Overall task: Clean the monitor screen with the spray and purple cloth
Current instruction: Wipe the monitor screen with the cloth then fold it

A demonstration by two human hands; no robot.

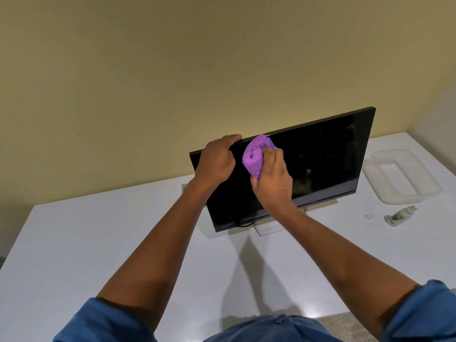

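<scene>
Plain yellowish wall (148, 82) behind, smooth white table (98, 243) below. Both bare forearms are stretched forward out of rolled blue sleeves (106, 322). Left hand (216, 161) is hooked over the top edge of the monitor (320, 159), fingers curled around the thin black frame near its left corner. Right hand (272, 180) has the bunched-up purple cloth (255, 156) gripped in its fingers and pushed flat against the glossy dark screen, upper left area. Cloth looks fuzzy, microfibre-ish. Spray bottle (401, 215) is lying on its side on the table to the right, a small round cap (369, 216) just beside it, with a translucent plastic tray (402, 178) behind.
</scene>
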